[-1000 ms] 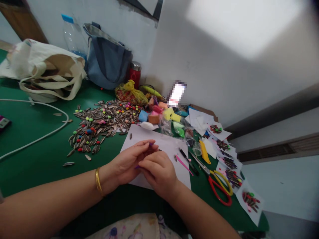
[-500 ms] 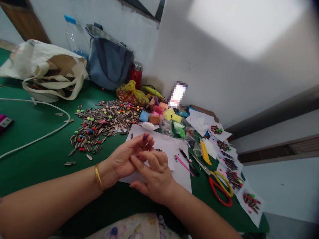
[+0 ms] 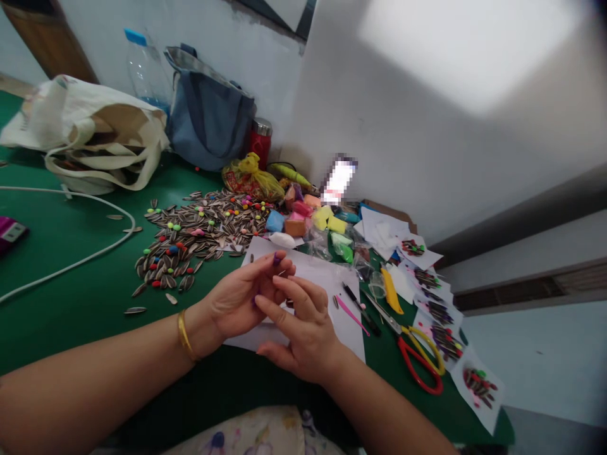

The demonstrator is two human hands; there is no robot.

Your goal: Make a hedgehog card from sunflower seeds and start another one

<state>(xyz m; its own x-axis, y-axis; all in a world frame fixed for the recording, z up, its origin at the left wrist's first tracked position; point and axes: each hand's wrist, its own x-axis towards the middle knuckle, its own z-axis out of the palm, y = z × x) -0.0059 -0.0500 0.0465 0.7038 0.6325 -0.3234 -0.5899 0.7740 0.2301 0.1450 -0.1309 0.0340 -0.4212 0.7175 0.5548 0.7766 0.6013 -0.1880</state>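
Note:
My left hand hovers over a white paper sheet on the green table, fingers curled, with a small purple clay bit stuck on a fingertip. My right hand sits just beside it, fingers pinched toward the left palm; a dark seed seems to lie between the two hands, though I cannot make it out clearly. A wide pile of striped sunflower seeds dotted with coloured clay balls lies beyond the hands. Coloured clay blocks sit at the paper's far edge.
Red and yellow scissors, a yellow knife and a pink tool lie right of the paper. Finished seed cards line the right edge. A canvas bag, blue bag, bottle, red flask and white cable stand behind and left.
My hands lifted slightly off the paper and came apart a little. The left fingers rose with the purple clay bit showing. The right fingers moved in toward the left palm.

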